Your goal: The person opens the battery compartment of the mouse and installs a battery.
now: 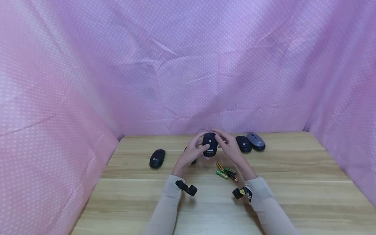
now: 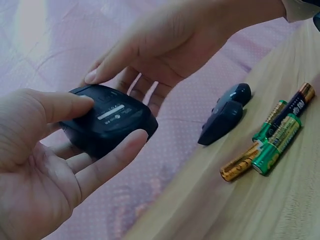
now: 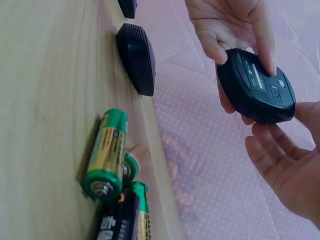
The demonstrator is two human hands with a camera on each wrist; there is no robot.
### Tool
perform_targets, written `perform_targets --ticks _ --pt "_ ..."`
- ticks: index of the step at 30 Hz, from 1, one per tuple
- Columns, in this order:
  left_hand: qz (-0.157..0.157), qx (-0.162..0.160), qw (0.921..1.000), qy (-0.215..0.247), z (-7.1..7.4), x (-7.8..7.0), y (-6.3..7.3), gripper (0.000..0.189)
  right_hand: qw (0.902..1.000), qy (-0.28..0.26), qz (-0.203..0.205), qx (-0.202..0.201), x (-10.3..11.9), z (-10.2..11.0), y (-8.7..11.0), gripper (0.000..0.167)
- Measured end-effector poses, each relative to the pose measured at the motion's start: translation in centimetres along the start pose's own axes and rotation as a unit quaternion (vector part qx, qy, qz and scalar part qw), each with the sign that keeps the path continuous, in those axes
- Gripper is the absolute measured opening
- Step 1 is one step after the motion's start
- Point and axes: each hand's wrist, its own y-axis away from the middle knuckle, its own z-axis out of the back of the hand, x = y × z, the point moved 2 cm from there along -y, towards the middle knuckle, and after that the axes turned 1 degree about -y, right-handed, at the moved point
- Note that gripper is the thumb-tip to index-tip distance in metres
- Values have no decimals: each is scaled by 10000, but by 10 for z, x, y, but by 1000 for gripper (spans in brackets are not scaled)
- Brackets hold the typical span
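Observation:
A black computer mouse (image 1: 212, 144) is held up above the table, its labelled underside facing me. My left hand (image 1: 191, 154) grips it, the thumb lying across the underside and the fingers beneath, as the left wrist view shows. At the mouse's far end is my right hand (image 1: 231, 150); in the right wrist view its thumb and fingertips pinch that end of the mouse (image 3: 247, 97). Below the hands, several AA batteries lie in a loose pile: green-gold ones such as this battery (image 2: 280, 142) and black-and-gold ones such as this battery (image 2: 295, 107).
On the wooden table (image 1: 132, 202), a black mouse (image 1: 157, 159) lies at the left. Another black mouse (image 1: 193, 162) is partly hidden behind my left hand. Right of my hands, a black mouse (image 1: 243, 144) sits beside a grey mouse (image 1: 256, 141). Pink dotted cloth (image 1: 188, 81) surrounds the table.

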Motion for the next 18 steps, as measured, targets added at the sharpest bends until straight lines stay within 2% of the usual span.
perform_targets --ticks 4,10,18 --pt "69 44 9998 190 2 8 -3 58 9996 -201 101 178 8 2 3 35" --pt "94 4 9995 297 4 12 -2 57 9971 -486 408 428 -15 -2 -1 37" --pt "183 -191 9993 269 4 12 -3 60 9957 -612 503 486 -22 -2 -2 49"
